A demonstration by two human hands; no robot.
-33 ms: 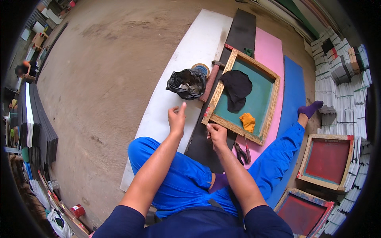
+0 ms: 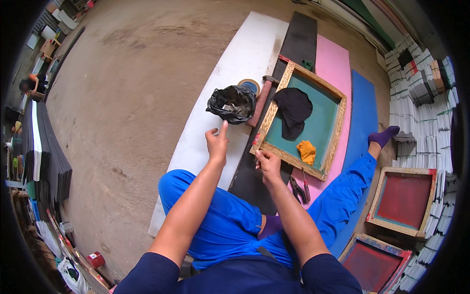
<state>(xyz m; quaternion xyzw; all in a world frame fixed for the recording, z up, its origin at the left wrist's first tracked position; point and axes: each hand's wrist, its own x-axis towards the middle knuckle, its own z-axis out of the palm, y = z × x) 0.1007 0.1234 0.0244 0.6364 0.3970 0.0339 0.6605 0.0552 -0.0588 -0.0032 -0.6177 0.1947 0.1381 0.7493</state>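
My left hand [image 2: 217, 144] hovers over the white sheet, palm turned inward. Its index finger points up at the black plastic bag [image 2: 231, 105], the other fingers partly bent, with nothing visible in them. The bag stands with its mouth gaping and scraps inside. My right hand [image 2: 269, 165] is pinched at the near left corner of a wooden screen frame [image 2: 294, 160] with green mesh. What its fingertips hold, if anything, is too small to make out. On the mesh lie a black cloth [image 2: 293, 107] and a crumpled orange cloth [image 2: 307, 152].
A hammer [image 2: 260, 100] and a tape roll [image 2: 250, 85] lie by the bag. Pliers [image 2: 296, 190] and a screwdriver [image 2: 306, 188] rest near my right forearm. Two red-mesh frames [image 2: 402, 198] stand at right, beside stacked white bundles [image 2: 416, 122]. Another person [image 2: 33, 85] is far left.
My left hand has turned slightly, and its index finger now reaches a little higher, closer to the bag. My right hand stays pinched at the frame's corner.
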